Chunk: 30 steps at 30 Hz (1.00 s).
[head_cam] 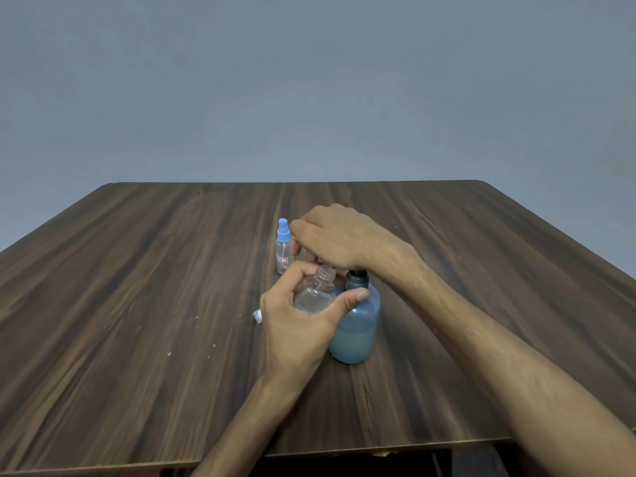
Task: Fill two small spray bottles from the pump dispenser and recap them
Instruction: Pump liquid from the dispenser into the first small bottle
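One dark wood-grain table (172,270), pale specks on top, set against a plain grey wall (309,80). Left hand (296,325) grips an uncapped clear bottle (318,290) beside the blue pump dispenser (356,325). Right hand (330,235) presses its pump head, fingers curled. Capped spray bottle (284,247) stands just behind.

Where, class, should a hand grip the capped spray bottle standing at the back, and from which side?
Grip the clear body of the capped spray bottle, below the blue cap, coming from its left. It stands upright, and the right hand crowds its right side.
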Each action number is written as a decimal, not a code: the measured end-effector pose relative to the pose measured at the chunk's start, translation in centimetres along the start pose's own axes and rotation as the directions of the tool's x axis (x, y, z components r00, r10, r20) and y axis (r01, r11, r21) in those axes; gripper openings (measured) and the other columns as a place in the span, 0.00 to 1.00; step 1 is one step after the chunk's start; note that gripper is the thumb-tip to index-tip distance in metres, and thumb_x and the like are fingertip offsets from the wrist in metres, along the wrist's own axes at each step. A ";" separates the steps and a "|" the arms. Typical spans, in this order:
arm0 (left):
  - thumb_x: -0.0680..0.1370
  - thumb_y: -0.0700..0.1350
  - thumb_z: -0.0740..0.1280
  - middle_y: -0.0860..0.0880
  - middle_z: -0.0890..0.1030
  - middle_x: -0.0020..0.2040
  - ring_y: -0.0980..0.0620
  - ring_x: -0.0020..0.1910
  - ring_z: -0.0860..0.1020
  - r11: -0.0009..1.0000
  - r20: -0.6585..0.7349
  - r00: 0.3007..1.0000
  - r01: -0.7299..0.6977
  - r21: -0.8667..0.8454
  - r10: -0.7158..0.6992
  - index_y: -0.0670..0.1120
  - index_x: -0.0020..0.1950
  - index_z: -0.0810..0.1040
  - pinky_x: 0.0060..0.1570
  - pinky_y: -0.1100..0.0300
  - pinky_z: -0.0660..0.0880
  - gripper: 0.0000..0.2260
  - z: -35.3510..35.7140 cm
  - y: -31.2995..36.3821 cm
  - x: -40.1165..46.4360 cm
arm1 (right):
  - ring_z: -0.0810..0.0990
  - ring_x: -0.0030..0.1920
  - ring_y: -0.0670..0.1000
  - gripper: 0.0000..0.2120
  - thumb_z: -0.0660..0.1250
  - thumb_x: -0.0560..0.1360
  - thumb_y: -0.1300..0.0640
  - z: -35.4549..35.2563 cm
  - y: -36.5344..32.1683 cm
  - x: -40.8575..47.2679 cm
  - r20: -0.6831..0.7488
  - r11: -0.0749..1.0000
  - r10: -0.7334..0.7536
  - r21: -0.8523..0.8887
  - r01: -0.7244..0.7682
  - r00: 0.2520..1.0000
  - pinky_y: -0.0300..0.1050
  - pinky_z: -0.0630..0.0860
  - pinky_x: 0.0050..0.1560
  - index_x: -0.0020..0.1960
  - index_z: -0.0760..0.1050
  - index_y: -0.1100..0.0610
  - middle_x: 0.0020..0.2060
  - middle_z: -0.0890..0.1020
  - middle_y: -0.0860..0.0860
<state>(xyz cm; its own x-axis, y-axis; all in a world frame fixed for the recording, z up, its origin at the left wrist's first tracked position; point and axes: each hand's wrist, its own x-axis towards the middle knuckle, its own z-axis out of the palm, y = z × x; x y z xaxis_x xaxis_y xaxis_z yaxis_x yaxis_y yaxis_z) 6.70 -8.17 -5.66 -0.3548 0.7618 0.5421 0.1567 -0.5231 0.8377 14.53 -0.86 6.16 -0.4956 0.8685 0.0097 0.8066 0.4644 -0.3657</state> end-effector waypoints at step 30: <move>0.66 0.47 0.85 0.51 0.87 0.42 0.50 0.43 0.86 0.999 0.020 1.000 -0.016 0.039 0.015 0.41 0.47 0.84 0.46 0.57 0.82 0.17 -0.2 0.3 0.0 | 0.84 0.48 0.55 0.23 0.51 0.79 0.46 -0.2 0.2 0.1 -0.091 1.000 -0.030 -0.011 0.029 0.995 0.52 0.78 0.52 0.47 0.83 0.53 0.42 0.87 0.49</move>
<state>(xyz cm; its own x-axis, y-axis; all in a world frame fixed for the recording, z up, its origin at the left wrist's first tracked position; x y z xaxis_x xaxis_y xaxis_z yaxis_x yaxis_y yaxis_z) 6.51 -8.41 -5.41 -0.3339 0.7610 0.5562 0.1981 -0.5202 0.8307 14.73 -0.64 6.32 -0.4878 0.8666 0.1055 0.7957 0.4911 -0.3547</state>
